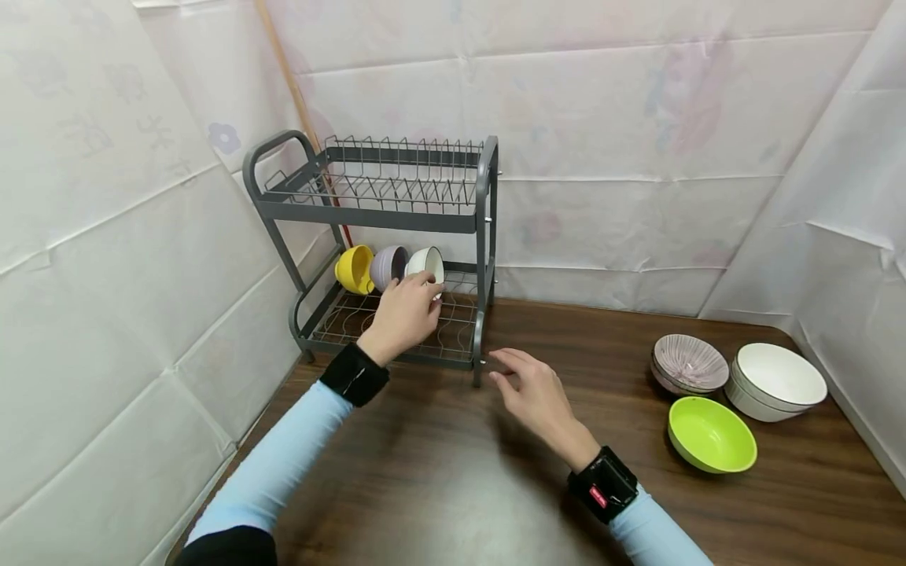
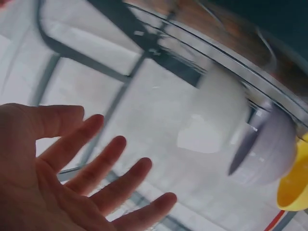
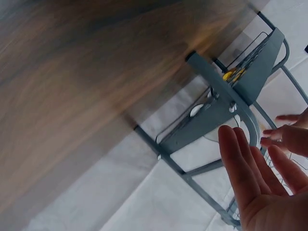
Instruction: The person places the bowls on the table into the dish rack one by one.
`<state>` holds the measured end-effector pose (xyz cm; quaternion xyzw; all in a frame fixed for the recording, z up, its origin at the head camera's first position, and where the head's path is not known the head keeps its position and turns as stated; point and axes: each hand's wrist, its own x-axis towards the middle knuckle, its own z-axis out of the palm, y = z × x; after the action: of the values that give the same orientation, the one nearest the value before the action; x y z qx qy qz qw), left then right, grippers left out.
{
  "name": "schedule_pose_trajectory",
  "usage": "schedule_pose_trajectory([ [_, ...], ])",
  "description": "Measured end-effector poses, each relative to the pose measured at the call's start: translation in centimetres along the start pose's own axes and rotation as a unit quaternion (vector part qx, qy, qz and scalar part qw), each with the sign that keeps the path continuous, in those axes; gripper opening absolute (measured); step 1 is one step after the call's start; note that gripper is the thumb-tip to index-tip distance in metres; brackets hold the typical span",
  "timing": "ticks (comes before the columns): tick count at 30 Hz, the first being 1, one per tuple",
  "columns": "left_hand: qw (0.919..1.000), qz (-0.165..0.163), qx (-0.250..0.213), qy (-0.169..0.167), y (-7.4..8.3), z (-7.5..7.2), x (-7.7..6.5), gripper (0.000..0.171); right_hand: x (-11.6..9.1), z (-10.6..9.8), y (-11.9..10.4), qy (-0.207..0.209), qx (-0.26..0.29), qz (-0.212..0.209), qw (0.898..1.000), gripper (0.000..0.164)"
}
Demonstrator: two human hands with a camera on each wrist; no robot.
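I see one red tag (image 1: 598,496) on the right wristband (image 1: 617,476), lettering too small to read. Three bowls on the rack (image 1: 368,218), lower tier: one yellow bowl (image 1: 351,270), one purple bowl (image 1: 385,267), one white bowl (image 1: 427,260). Left hand (image 1: 405,310) spread, near white; right hand (image 1: 535,395) relaxed, beside rack. Table (image 1: 439,479), right: one green bowl (image 1: 711,435), two stacks (image 1: 778,377).
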<state>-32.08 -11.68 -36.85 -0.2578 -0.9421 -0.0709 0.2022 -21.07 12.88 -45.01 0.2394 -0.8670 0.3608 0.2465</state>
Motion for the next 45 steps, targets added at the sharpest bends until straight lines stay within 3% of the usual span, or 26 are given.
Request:
schedule_pose_trajectory([
  [7,0.9989,-0.002,-0.032,0.033,3.7,-0.7,-3.7,0.031,-1.9,-3.0,0.4,-0.02,-0.086,0.003,0.996,0.032],
  [11,0.9992,-0.002,-0.033,0.021,5.4,-0.3,-5.1,0.035,-3.5,-4.4,1.1,-0.047,-0.144,0.024,0.988,0.032],
  [15,0.9991,-0.002,-0.043,0.004,6.5,0.1,-6.0,0.037,-4.7,-5.3,1.7,-0.062,-0.166,0.048,0.983,0.031],
  [25,0.9978,-0.013,-0.063,0.016,7.7,0.4,-7.2,0.033,-6.6,-6.3,1.9,-0.076,-0.182,0.081,0.977,0.031],
  [36,0.9966,-0.004,-0.08,0.023,8.0,0.6,-6.9,0.033,-7.0,-7.2,2.0,-0.059,-0.184,0.083,0.978,0.03],
  [39,0.9965,0.004,-0.08,0.023,8.0,0.6,-6.6,0.033,-7.0,-8.0,2.2,-0.043,-0.18,0.08,0.979,0.029],
  [45,0.9963,0.019,-0.076,0.036,8.1,0.1,-5.9,0.032,-6.6,-11.3,3.5,0.035,-0.18,0.052,0.982,0.028],
])
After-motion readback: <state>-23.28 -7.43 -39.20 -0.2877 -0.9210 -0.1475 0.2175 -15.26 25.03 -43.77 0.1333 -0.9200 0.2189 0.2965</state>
